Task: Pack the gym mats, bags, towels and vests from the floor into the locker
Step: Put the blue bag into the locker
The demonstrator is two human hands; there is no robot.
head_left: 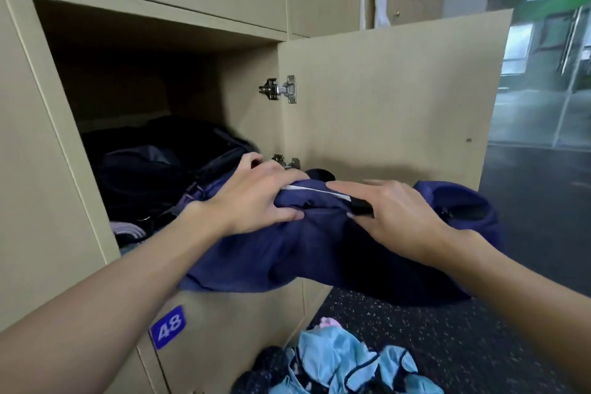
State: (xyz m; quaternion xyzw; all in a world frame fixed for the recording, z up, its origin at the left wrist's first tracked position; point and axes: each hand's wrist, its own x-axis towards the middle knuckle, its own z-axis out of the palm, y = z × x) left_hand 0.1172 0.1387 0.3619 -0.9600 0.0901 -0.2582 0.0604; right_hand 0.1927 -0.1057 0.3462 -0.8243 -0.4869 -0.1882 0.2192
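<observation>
A dark purple-blue bag [307, 262] hangs in the air in front of the open locker [150, 73], its left end over the locker's lower edge. My left hand [256, 198] grips the bag's top by its white-edged seam. My right hand [393, 214] lies on the bag's top with fingers stretched along a black strap piece. Inside the locker lie dark bags [160, 166] and a folded grey-purple cloth [128, 230] at the front. On the floor below sits a heap of light blue vests [339, 365].
The locker door [399, 99] stands open to the right, with two metal hinges [281, 89]. A closed locker with a blue label 48 [168, 326] is below. Black speckled floor [447, 336] spreads to the right, with glass walls beyond.
</observation>
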